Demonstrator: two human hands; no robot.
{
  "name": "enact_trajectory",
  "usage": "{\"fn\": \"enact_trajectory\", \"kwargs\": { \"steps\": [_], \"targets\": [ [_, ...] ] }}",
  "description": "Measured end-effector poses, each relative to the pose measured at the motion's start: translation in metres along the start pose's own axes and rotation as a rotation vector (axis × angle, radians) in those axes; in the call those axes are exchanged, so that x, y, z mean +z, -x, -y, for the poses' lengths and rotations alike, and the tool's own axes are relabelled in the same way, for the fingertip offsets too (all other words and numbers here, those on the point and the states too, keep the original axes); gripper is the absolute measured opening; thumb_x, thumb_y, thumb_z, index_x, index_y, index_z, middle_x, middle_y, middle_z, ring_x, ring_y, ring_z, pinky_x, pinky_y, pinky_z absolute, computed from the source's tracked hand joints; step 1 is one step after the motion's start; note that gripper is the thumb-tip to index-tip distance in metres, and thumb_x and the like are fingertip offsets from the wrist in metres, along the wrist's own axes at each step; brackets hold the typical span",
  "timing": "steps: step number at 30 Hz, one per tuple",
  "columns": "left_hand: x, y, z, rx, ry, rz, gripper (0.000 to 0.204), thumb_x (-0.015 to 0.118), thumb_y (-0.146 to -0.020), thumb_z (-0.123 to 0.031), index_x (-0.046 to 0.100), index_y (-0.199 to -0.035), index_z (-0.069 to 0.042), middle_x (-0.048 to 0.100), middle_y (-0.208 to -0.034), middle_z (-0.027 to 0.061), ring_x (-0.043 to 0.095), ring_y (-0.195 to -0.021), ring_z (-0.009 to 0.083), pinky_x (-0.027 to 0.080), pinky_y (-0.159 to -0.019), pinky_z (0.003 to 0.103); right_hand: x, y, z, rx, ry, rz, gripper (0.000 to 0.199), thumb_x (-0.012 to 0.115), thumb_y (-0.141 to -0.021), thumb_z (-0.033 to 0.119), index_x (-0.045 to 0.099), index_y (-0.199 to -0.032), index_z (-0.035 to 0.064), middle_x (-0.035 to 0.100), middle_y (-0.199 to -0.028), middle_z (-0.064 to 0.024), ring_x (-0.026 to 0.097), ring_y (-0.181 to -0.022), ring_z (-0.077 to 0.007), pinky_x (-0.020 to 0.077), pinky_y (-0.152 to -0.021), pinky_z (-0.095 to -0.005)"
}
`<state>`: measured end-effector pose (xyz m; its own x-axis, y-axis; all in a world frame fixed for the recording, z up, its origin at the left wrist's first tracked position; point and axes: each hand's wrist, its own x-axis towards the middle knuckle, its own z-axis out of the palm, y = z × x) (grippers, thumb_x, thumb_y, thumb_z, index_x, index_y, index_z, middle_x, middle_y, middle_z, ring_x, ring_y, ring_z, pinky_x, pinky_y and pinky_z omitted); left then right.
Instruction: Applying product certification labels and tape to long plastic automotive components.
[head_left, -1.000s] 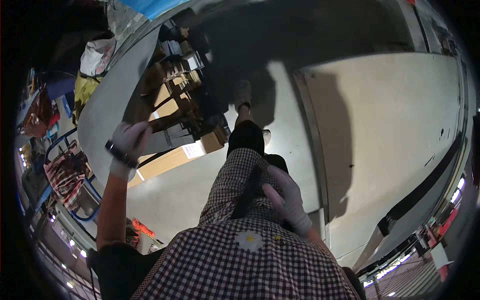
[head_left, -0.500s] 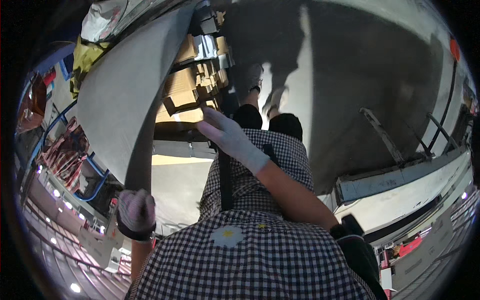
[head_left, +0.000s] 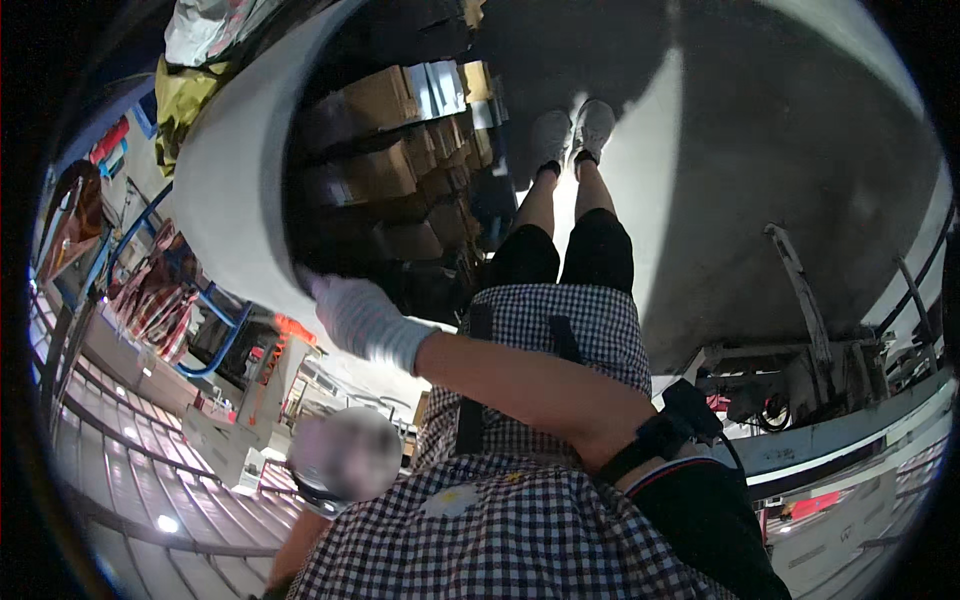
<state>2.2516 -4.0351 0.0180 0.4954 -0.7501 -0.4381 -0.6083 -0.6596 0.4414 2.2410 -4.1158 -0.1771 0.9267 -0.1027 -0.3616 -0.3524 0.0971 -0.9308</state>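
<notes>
My right hand (head_left: 365, 322), in a pale knit glove, reaches across my body to the left. Its fingers stretch to the lower edge of a large smooth grey panel (head_left: 225, 195); whether they press on it I cannot tell. My left hand (head_left: 345, 455), also gloved and with a dark band at the wrist, is raised close in front of my checked apron (head_left: 520, 530). It is smeared, so its fingers do not show clearly. Beyond the panel's edge, several stacks of folded brown cardboard (head_left: 375, 175) lie in shadow.
My feet in light shoes (head_left: 592, 125) stand on a grey floor (head_left: 780, 150) with a bright strip of light. Blue metal tubing (head_left: 215, 345) and a yellow bag (head_left: 185, 105) are at the left. A long metal beam (head_left: 830, 430) with upright bars runs along the right.
My right hand has moved left and down, from above the cardboard to the panel's edge. My left hand has shifted right and lower. My view has turned, and more cardboard shows.
</notes>
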Motion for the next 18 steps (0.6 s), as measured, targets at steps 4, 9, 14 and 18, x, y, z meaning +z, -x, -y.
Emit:
{"fn": "enact_trajectory", "kwargs": {
  "steps": [4, 9, 14, 18],
  "targets": [
    [-0.030, -0.170, -0.021, 0.517, -0.284, 0.234, 0.052, 0.078, -0.070, -0.029, 0.063, -0.114, -0.004, 0.062, -0.112, 0.0146, 0.059, -0.109, 0.0352, 0.040, -0.108, 0.051, 0.012, 0.048, 0.029, -0.129, -0.464, 0.027, 0.043, 0.061, -0.087, 0.019, 0.055, -0.124, -0.0009, 0.067, -0.096, -0.0196, 0.068, -0.089, -0.0369, 0.0571, -0.074, -0.0448],
    [-0.034, -0.275, 0.009, 0.491, -0.757, 0.669, 0.055, 0.080, -0.066, -0.022, 0.062, -0.116, -0.007, 0.061, -0.124, 0.0124, 0.047, -0.131, 0.0344, 0.029, -0.118, 0.047, -0.024, 0.067, 0.063, -0.008, -0.463, 0.303, 0.037, 0.055, -0.095, 0.016, 0.049, -0.127, -0.0016, 0.065, -0.105, -0.0237, 0.065, -0.100, -0.0369, 0.0534, -0.090, -0.0460],
    [-0.036, -0.281, 0.001, 0.537, -0.766, 0.393, 0.038, 0.070, -0.077, -0.014, 0.066, -0.114, -0.007, 0.063, -0.126, 0.0132, 0.056, -0.122, 0.0323, 0.038, -0.111, 0.046, -0.017, 0.060, -0.005, 0.403, -0.483, 0.577, 0.048, 0.044, -0.101, 0.040, 0.052, -0.130, 0.0035, 0.068, -0.105, -0.0187, 0.065, -0.097, -0.0366, 0.0512, -0.083, -0.0452],
    [-0.009, -0.304, -0.013, 0.447, -0.808, 0.548, 0.021, 0.067, -0.081, -0.021, 0.069, -0.098, -0.009, 0.071, -0.101, 0.0088, 0.064, -0.103, 0.0287, 0.046, -0.097, 0.044, 0.000, 0.077, -0.043, 0.069, -0.185, 0.362, 0.029, 0.049, -0.094, 0.009, 0.055, -0.121, 0.0011, 0.067, -0.091, -0.0238, 0.068, -0.088, -0.0398, 0.0552, -0.071, -0.0500]
  ]
}}
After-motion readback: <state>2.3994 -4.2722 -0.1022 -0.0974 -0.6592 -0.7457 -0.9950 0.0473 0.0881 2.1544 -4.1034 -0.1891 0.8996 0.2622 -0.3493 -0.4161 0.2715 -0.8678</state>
